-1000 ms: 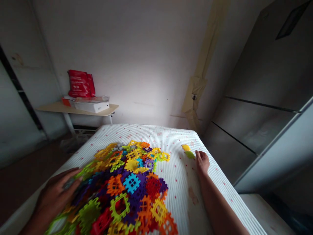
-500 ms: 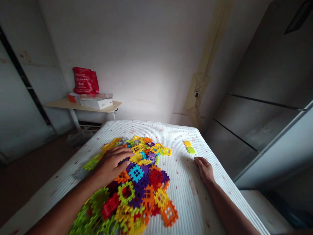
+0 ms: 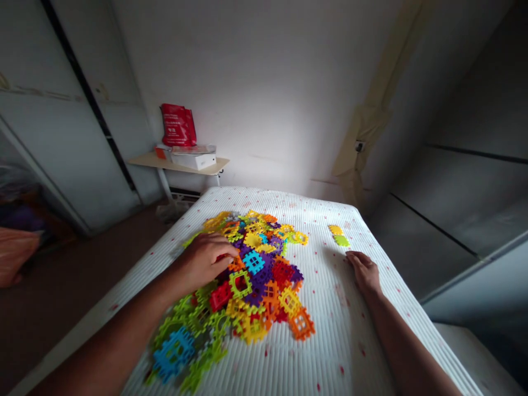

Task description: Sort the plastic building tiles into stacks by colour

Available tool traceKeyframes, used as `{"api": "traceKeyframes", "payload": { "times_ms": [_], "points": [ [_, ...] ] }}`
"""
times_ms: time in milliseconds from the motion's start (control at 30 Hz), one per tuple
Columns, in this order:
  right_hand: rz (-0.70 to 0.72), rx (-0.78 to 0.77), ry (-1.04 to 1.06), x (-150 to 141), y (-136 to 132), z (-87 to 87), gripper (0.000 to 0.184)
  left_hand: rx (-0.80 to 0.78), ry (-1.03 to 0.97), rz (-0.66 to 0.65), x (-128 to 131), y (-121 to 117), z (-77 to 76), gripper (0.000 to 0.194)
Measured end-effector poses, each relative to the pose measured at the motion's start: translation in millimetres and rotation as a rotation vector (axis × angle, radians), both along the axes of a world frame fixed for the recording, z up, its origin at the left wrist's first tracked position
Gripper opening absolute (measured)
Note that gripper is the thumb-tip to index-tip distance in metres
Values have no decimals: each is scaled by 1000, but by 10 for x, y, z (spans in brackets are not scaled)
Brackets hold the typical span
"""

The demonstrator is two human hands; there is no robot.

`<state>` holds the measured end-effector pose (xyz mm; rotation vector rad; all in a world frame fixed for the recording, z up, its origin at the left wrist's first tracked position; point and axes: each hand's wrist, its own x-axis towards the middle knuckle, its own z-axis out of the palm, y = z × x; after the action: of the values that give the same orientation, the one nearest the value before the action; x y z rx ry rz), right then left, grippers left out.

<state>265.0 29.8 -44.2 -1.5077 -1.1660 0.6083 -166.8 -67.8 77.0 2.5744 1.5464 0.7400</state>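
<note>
A heap of colourful plastic interlocking building pieces (image 3: 258, 280) covers the middle and left of the bed, many of them square with notched edges and window openings. At the heap's left side, my left hand (image 3: 208, 256) reaches in with curled fingers and thumb close together beside an orange piece (image 3: 236, 264). What lies between those fingertips is hidden. My right hand (image 3: 365, 272) rests on its side on the sheet, fingers folded together, with no piece showing in them. Just beyond it lie a yellow piece (image 3: 335, 230) and a lime-green piece (image 3: 341, 240), edge to edge.
The bed has a white ribbed sheet (image 3: 317, 330) with small red marks. Behind it, a small table (image 3: 144, 160) carries a red bag (image 3: 178, 125) and a white box (image 3: 193, 160). A grey wardrobe (image 3: 462, 192) stands on the right.
The view has swung left, so everything appears further right. My left hand has shifted nearer along the heap, and its spread fingers have curled in. My right hand stays by the green piece.
</note>
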Motion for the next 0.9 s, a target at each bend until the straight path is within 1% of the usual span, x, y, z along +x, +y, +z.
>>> {"api": "traceKeyframes", "payload": {
  "times_ms": [67, 133, 200, 300, 333, 400, 467, 500, 567, 633, 667, 767, 833, 900],
  "points": [
    [1, -10, 6, 7, 4, -3, 39, 13, 3, 28, -132, -203, -7, 19],
    [-1, -16, 7, 11, 5, 3, 38, 24, 18, 66, -289, -456, -66, 19],
    [-5, -18, 5, 11, 3, 12, 37, -4, 50, 94, -441, -731, -165, 18],
    [-3, -15, 0, 0, -3, 19, 36, -61, 77, 126, -604, -1117, -357, 12],
    [-1, -13, -2, -5, -5, 19, 36, -76, 89, 134, -632, -1227, -432, 16],
    [0, -8, -6, -17, -8, 19, 36, -78, 101, 146, -646, -1408, -602, 37],
    [-2, -3, -13, -24, -8, 19, 36, -74, 109, 149, -616, -1531, -794, 57],
    [-3, -1, -17, -26, -8, 22, 36, -51, 98, 197, -594, -1570, -892, 58],
    [-4, 4, -27, -28, -10, 30, 35, 2, 64, 284, -553, -1603, -1070, 46],
    [-3, 6, -38, -29, -16, 41, 35, 45, 30, 328, -537, -1579, -1204, 33],
    [-2, 6, -44, -30, -20, 46, 35, 68, 16, 333, -540, -1552, -1252, 30],
    [-3, 0, -56, -30, -28, 55, 34, 152, 1, 297, -566, -1439, -1330, 29],
    [-3, -10, -62, -25, -28, 51, 34, 186, 5, 272, -570, -1361, -1346, 30],
    [0, -19, -70, -15, -24, 43, 35, 191, 9, 273, -549, -1289, -1342, 30]
  ]
}}
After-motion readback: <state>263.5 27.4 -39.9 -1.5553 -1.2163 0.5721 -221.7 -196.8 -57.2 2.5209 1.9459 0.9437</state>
